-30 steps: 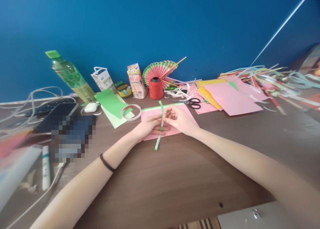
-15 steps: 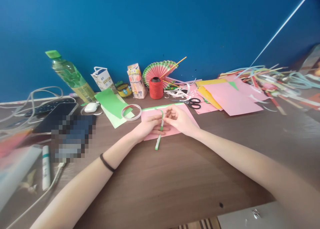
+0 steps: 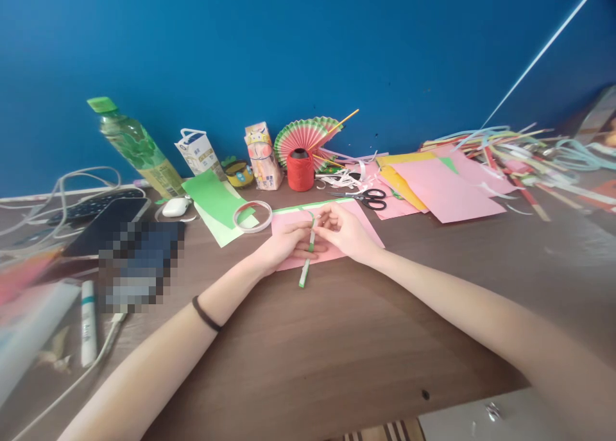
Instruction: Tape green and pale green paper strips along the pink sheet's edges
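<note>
Between my hands is a narrow green paper strip (image 3: 304,274) with whitish, tape-like patches along it. Its lower end sticks out below the fingers, toward the desk's near side. My left hand (image 3: 289,242) holds the strip from the left, some fingers stretched out beneath it. From the right, my right hand (image 3: 339,229) pinches the strip higher up with thumb and forefinger; what lies exactly between those fingertips is too small to make out. Under both hands lies a pink paper sheet (image 3: 368,230) with a green band along its far edge.
A tape roll (image 3: 253,217) rests partly on green paper (image 3: 212,194) at left. Black-handled scissors (image 3: 373,199) lie beyond my right hand. Behind stand a red thread spool (image 3: 301,171), a folded paper fan (image 3: 301,139) and a green-capped bottle (image 3: 139,149). Pink sheets (image 3: 447,187) lie at right.
The strip's lower end has shifted up very slightly. Both hands stay in almost the same place, and everything else on the desk is unmoved.
</note>
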Demonstrator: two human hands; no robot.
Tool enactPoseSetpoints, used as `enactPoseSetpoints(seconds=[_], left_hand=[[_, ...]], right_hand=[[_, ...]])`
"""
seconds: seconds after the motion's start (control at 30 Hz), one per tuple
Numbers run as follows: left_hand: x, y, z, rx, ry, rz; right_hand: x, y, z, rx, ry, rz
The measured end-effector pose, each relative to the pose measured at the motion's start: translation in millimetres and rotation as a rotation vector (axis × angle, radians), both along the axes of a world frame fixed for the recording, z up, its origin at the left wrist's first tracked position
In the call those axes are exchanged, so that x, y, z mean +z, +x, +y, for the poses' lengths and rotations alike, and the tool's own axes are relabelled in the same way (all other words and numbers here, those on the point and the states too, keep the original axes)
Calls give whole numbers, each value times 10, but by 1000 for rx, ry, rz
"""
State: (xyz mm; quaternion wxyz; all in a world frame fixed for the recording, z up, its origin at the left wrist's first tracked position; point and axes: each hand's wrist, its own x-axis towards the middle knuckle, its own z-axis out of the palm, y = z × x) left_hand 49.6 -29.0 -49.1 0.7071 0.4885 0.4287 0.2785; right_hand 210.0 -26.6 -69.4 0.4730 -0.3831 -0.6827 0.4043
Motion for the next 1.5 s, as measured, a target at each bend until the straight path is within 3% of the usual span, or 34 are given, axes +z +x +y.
enactPoseSetpoints(seconds=[0.3, 0.6, 0.77, 0.9, 1.5], left_hand=[[-6, -8, 0, -18, 6, 10], [-29, -22, 11, -117, 49, -21], [-38, -30, 22, -114, 34, -31], [-33, -28, 20, -107, 42, -21], [-16, -11, -4, -87, 40, 1]], right_hand=[[45, 11, -12, 18, 2, -3], [0, 12, 27, 21, -41, 63], [68, 49, 41, -45, -83, 146], [101, 51, 17, 35, -110, 152], [25, 35, 28, 38, -77, 68]])
